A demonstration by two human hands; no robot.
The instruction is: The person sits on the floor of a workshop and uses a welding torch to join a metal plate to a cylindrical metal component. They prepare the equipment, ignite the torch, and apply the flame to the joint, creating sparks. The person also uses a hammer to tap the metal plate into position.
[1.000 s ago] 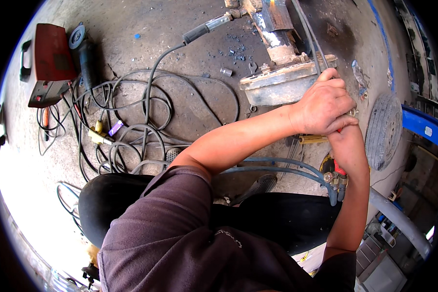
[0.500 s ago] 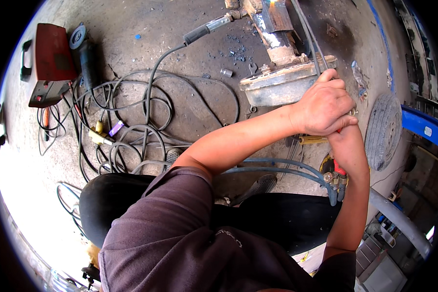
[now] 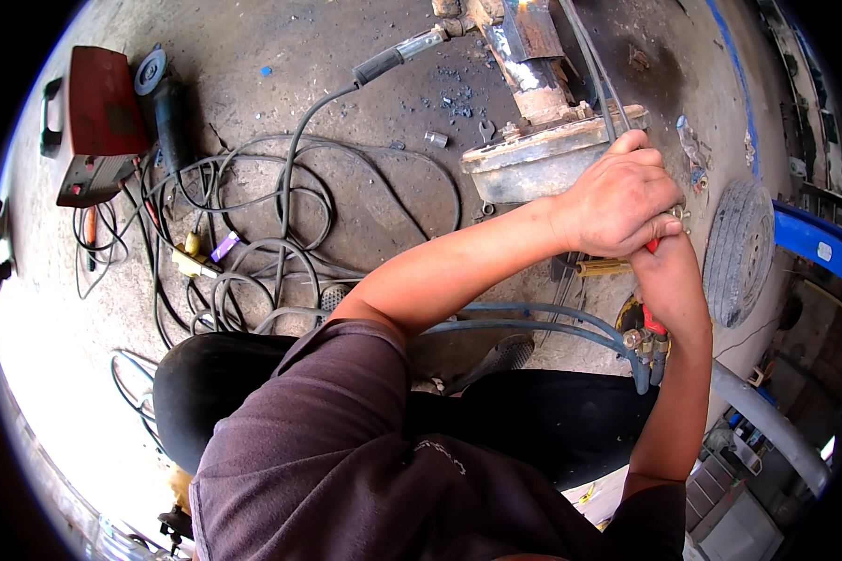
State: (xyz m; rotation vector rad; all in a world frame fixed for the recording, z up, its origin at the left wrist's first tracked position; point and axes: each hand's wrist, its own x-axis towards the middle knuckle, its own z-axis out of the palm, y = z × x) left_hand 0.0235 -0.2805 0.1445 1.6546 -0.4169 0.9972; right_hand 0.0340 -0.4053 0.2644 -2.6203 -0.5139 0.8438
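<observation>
My left hand [image 3: 627,206] is closed around the upper end of a red-handled gas torch [image 3: 652,318]. My right hand [image 3: 662,279] grips it just below, its fingers mostly hidden behind the left. Thin metal tubes [image 3: 599,70] run up from my hands. Brass valves and two blue-grey hoses [image 3: 543,318] show at the torch's lower end. Beyond my hands lies a rusty metal assembly, with a shaft [image 3: 533,89] on a grimy round housing [image 3: 533,173]. Its top shows an orange glow or heat mark at the frame's upper edge.
A red machine [image 3: 98,103] and an angle grinder [image 3: 164,112] lie left among looped cables [image 3: 313,215]. A cable clamp [image 3: 398,51] touches the assembly. At right are a tyre [image 3: 734,252], a blue beam [image 3: 814,243] and a grey pipe [image 3: 758,421]. My knees [image 3: 206,393] are below.
My left hand and thumb have shifted very slightly on the torch, exposing a bit more red handle. Everything else looks unchanged.
</observation>
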